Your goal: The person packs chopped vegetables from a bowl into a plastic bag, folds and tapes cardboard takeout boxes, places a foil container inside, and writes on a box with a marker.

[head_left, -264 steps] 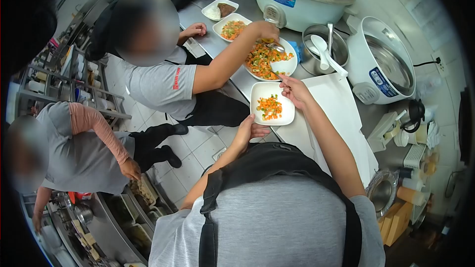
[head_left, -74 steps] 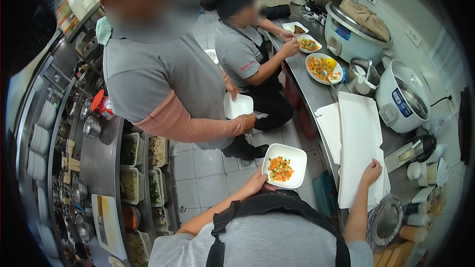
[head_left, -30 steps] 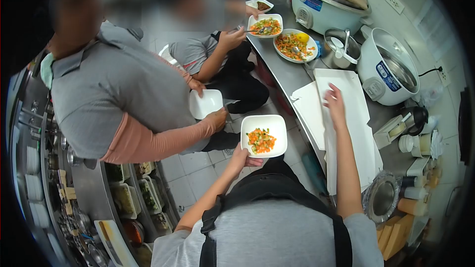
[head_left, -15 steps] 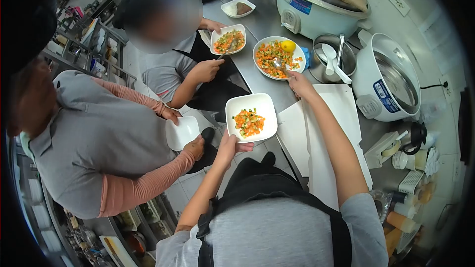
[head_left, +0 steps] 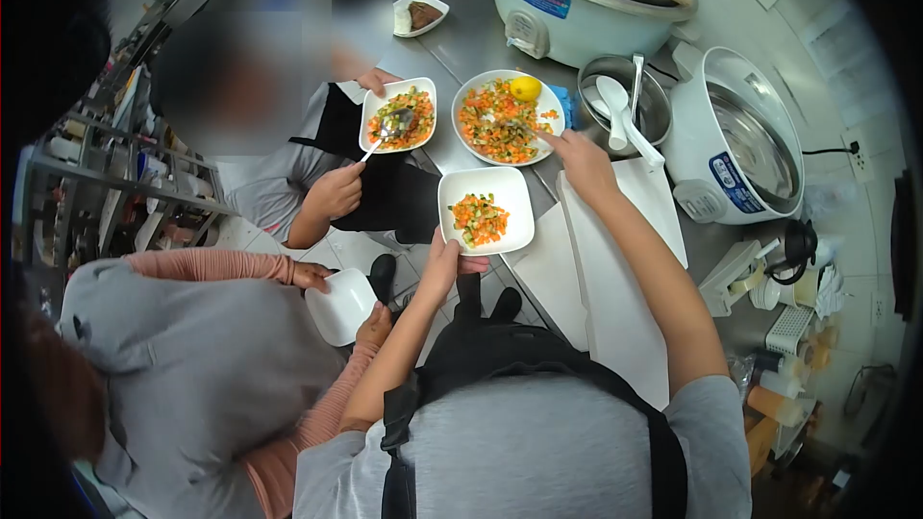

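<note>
My left hand point(head_left: 445, 267) grips the near edge of a white square bowl point(head_left: 516, 194) with diced orange and green vegetables point(head_left: 479, 219) inside. Beyond it, my right hand point(head_left: 582, 161) is closed on a spoon whose head sits in the vegetables of a large round white plate point(head_left: 465, 142). A lemon point(head_left: 525, 88) lies at the far side of that plate. At the left, a co-worker's hand point(head_left: 334, 191) holds a spoon over another vegetable bowl point(head_left: 430, 88), whose rim that person's other hand touches.
A second co-worker holds an empty white bowl point(head_left: 342, 308) at lower left. White boards point(head_left: 625, 279) lie on the steel counter under my right arm. A metal pot point(head_left: 657, 106) with white utensils and two cookers point(head_left: 586, 24), point(head_left: 740, 135) stand behind. A small bowl point(head_left: 420, 15) sits at the back.
Since the earlier frames, my right hand moved from over the boards to the spoon at the round plate. The lemon appeared on the plate. The second co-worker now stands nearer my left arm.
</note>
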{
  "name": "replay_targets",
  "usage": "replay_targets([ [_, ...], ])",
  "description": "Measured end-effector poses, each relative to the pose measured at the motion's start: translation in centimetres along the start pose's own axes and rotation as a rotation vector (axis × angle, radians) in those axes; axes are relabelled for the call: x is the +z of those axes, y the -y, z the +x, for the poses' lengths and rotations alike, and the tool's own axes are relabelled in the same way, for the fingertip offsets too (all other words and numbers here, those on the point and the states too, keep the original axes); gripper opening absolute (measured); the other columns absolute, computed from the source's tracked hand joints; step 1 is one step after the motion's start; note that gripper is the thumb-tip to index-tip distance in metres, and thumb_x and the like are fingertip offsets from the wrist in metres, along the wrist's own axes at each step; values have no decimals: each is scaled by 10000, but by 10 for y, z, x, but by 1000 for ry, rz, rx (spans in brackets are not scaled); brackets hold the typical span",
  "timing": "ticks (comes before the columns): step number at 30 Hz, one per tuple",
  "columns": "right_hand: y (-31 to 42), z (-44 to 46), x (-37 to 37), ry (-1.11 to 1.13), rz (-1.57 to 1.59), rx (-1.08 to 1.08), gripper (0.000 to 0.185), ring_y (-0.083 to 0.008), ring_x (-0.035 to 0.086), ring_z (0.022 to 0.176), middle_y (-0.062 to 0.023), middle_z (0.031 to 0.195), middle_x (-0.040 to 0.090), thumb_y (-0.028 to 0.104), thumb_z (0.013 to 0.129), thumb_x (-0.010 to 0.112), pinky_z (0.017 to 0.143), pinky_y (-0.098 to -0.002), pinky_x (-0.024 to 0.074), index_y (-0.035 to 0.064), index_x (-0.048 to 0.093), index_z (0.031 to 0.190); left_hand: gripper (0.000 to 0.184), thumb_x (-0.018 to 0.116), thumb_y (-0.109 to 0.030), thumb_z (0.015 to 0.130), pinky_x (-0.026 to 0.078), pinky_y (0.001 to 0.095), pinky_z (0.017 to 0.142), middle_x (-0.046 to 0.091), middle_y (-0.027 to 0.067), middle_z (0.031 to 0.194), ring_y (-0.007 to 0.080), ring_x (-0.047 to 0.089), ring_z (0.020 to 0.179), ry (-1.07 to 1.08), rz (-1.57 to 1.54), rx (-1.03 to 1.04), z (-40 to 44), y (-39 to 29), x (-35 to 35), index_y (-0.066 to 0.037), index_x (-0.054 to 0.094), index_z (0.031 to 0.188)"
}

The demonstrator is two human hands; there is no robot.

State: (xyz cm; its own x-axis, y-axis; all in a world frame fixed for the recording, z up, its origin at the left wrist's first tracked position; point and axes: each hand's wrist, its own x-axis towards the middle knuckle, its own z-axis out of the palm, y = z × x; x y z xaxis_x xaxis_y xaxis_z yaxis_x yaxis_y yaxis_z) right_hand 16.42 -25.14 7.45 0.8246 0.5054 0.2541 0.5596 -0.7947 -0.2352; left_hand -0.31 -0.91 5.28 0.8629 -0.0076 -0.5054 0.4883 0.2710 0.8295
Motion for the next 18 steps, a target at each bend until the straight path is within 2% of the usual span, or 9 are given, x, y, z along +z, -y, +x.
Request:
replay_targets([
  [3, -12, 0, -2, -72, -16, 180, 473, -314, 608, 778, -114, 877, 540, -11, 818, 451, 684, -427, 507, 163, 575, 1241, 440, 285, -91, 879, 597, 373, 675, 600, 238, 1021, 293, 683, 755, 61, -6, -2, 13, 7, -2, 6, 248, 1306],
  [4, -17, 0, 1, -100, 19, 235, 464, -351, 620, 773, -141, 944, 590, -6, 825, 443, 704, -450, 509, 141, 579, 1244, 436, 288, -88, 880, 597, 372, 673, 601, 238, 1020, 294, 683, 755, 64, -15, -7, 13, 10, -2, 7, 251, 1304],
  [7, -23, 0, 20, -12, 29, 297, 444, -363, 633, 829, -184, 1044, 622, 5, 833, 439, 756, -462, 504, 114, 586, 1238, 436, 295, -79, 881, 597, 368, 667, 602, 240, 1021, 298, 683, 757, 68, -39, -11, 18, 9, -5, 7, 257, 1306],
  [8, -24, 1, 29, -65, 149, 306, 401, -379, 634, 862, -224, 1051, 633, 44, 869, 452, 780, -460, 495, 122, 599, 1234, 442, 297, -75, 880, 597, 367, 666, 603, 240, 1023, 300, 683, 757, 69, -44, -13, 19, 9, -5, 6, 257, 1312],
  [11, -7, 8, 25, 64, 397, 489, 360, -392, 624, 866, -232, 994, 646, 83, 903, 466, 769, -449, 490, 142, 608, 1228, 468, 308, -75, 874, 597, 370, 670, 604, 237, 1031, 301, 683, 758, 74, -66, -5, 16, 10, -2, 1, 252, 1332],
  [12, -4, 13, 23, 116, 408, 520, 332, -379, 634, 851, -224, 964, 658, 116, 922, 472, 750, -419, 490, 161, 620, 1216, 478, 312, -77, 871, 596, 371, 672, 605, 236, 1033, 301, 683, 759, 76, -71, 7, 16, 9, -3, -1, 250, 1339],
  [15, -6, 15, 38, 217, 650, 520, 336, -334, 655, 818, -207, 979, 666, 107, 917, 460, 745, -398, 489, 144, 626, 1207, 505, 324, -80, 864, 594, 372, 685, 608, 231, 1036, 295, 683, 768, 83, -92, -32, 19, 7, -7, -4, 247, 1357],
  [16, -8, 16, 49, 223, 747, 477, 375, -200, 601, 603, -107, 827, 668, 95, 915, 448, 557, -332, 468, 144, 603, 1253, 504, 328, -81, 864, 593, 371, 687, 608, 229, 1036, 294, 683, 772, 96, -97, -24, 19, 7, -7, -3, 251, 1357],
  [18, -8, 19, 42, 386, 1120, 721, 400, -116, 470, 509, -22, 744, 574, 86, 917, 442, 452, -269, 376, 138, 572, 1292, 504, 337, -84, 865, 591, 368, 692, 609, 226, 1034, 290, 684, 779, 115, -104, -11, 20, 5, -10, -1, 258, 1356],
])
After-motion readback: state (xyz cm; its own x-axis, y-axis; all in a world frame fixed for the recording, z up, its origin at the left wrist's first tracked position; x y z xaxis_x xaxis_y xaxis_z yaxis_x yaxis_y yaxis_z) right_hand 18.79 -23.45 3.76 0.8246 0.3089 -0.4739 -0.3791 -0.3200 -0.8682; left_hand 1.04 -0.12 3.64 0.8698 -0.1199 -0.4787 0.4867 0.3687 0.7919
